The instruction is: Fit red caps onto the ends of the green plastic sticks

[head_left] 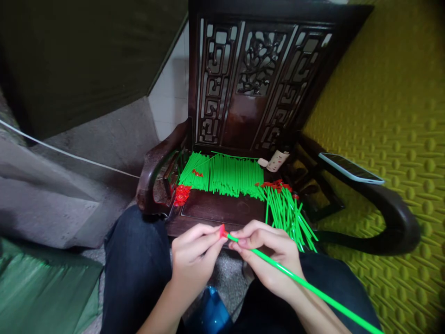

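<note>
Green stick point(313, 287) pinched by right hand point(278, 246), red piece point(222, 230) by left hand point(194, 253), stick rows point(238, 176), phone point(351, 169) on armrest point(392, 204)

This looks like somebody's home to me: there's a carved wooden chair point(243, 120) over here, green sticks point(236, 176) spread across its seat point(212, 204), a phone point(351, 168) resting on its armrest point(396, 208), and a pale tiled wall point(174, 88).

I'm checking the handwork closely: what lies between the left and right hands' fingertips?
In the head view, a small red piece, in the left hand's grip, and the tip of a green stick held by the right hand.
</note>
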A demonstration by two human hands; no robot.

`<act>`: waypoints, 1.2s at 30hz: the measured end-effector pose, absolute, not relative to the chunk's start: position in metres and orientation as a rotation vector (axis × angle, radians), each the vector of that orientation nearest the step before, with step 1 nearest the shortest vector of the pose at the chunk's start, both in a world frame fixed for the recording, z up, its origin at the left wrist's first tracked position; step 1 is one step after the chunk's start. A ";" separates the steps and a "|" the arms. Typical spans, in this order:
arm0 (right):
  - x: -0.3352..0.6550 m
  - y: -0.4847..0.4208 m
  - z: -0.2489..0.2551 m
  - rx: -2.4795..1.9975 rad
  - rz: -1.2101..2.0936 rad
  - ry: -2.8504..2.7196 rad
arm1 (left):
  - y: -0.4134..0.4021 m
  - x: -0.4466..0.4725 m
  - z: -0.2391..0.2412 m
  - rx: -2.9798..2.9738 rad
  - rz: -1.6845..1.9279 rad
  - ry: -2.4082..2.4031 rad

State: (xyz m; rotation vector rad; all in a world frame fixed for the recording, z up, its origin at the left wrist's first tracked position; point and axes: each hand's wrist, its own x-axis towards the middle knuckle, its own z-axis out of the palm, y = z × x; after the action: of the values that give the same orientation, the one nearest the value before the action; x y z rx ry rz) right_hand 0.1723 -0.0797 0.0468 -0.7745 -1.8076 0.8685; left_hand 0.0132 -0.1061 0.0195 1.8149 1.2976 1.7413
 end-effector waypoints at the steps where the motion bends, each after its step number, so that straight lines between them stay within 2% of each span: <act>1: 0.172 -0.079 0.049 -0.767 0.874 -1.820 | -0.107 0.014 0.019 1.812 1.739 1.300; 12: 0.166 -0.078 0.053 -0.754 0.687 -1.957 | -0.104 0.020 0.013 1.593 1.706 1.267; 19: 0.171 -0.075 0.049 -0.802 1.377 -1.248 | -0.109 0.027 0.021 1.303 1.589 1.046; 26: 0.171 -0.079 0.049 -0.767 1.454 -1.306 | -0.107 0.020 0.018 1.552 1.718 1.228; 29: 0.173 -0.082 0.049 -0.750 1.363 -1.429 | -0.107 0.017 0.019 1.600 1.733 1.239; 33: 0.176 -0.084 0.049 -0.741 0.990 -1.658 | -0.108 0.016 0.021 1.661 1.755 1.228; 36: 0.176 -0.084 0.050 -0.727 0.860 -1.736 | -0.108 0.016 0.021 1.733 1.791 1.232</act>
State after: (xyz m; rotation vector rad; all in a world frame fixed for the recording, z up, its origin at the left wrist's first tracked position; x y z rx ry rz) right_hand 0.1762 -0.0841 0.0497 -0.7267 -1.7356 0.8597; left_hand 0.0160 -0.1084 0.0206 1.7326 1.2321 1.7915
